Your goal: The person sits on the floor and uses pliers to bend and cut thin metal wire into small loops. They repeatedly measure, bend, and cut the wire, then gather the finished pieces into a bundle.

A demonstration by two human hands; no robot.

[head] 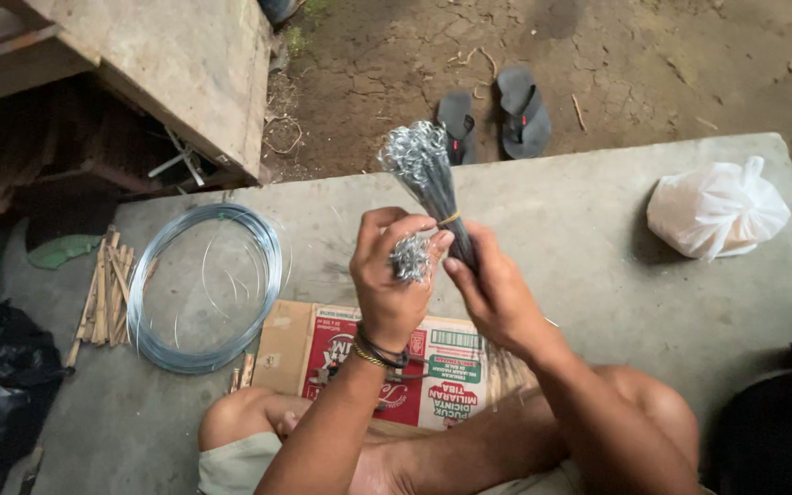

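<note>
Standing next to the concrete slab where this person sits cross-legged, working over a flattened cardboard box. The biggest thing lying around is the coil of bare wire off to their left, and it looks pretty full, so I'd guess plenty of raw wire is left. Beside it there's a little pile of wooden sticks. Over on the far right sits a knotted white plastic bag, and a pair of flip-flops is out on the dirt past the slab.

Now the actual work: the right hand is clamped around a banded bundle of wire pieces with looped ends, held upright in front of the chest. The left hand is closed on a smaller bunch of looped wire pieces, right up against the big bundle. Judging from the fat bundle, a good batch is done already; the small bunch hasn't joined it yet.
</note>
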